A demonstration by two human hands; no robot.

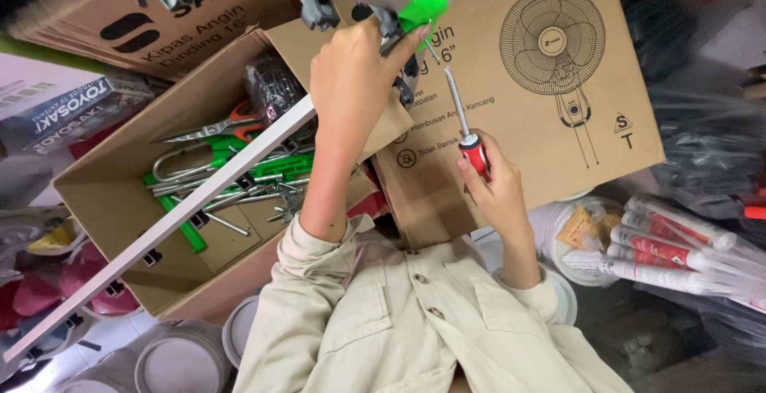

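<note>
Green plastic bracket (420, 6) sits at the 12 o'clock edge of the view, where two white metal bars meet. The longer white bar (199, 193) runs from it down toward 8 o'clock. The left hand (351, 74) is closed around this joint, with the fingertips pressed on the bracket to keep it steady. The right hand (495, 189), a little toward 4 o'clock of centre, is wrapped around the red handle of a screwdriver (461, 118). Its shaft points up toward 12 o'clock and its tip is just under the bracket.

The step in hand seems to be the driving of a screw into the bracket. I cannot tell if the tip already sits in the screw head, because the screw itself is too small to see. The move calls for a straight shaft, steady pressure upward and a firm hold of the left hand, so that the joint does not turn.

At 9 o'clock an open cardboard box (104, 193) lies under the long bar. In it are red-handled snips (239, 122), more green plastic parts (279, 168), bent metal rods (171, 161) and a clear bag of small hardware (271, 82). At 2 o'clock a closed fan carton (558, 122) lies behind the screwdriver. At 4 o'clock a clear round tub (586, 237) holds something yellowish, and white and red tubes (678, 249) lie just beside it.
</note>
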